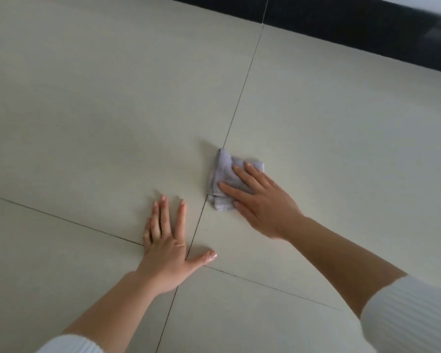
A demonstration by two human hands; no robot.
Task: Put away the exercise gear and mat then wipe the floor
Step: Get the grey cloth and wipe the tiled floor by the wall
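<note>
Cream tile fills nearly the whole view, and the person is down on the floor [87, 98] with both arms stretched out. Just right of the frame's centre, the right hand [262, 202] presses flat on a small greyish-lilac cloth [222, 169], fingers straight and spread rather than gripping. The cloth sits right beside a dark joint line [242, 87]. Lower and to the left, the left hand [166, 248] lies palm down on bare tile, fingers straight, thumb out, holding nothing; it looks like a brace.

No exercise gear or mat shows anywhere here, so I'd judge the putting-away is finished, or at least moved off this patch, and the wiping is the step in hand. I can't tell how much floor remains, as no streaks or dirt show.

Part of the cloth is hidden under the palm. A dark band [341, 26] crosses the upper right, smeared at its far end. White ribbed sleeves [413, 314] are cut off at the bottom edge.
</note>
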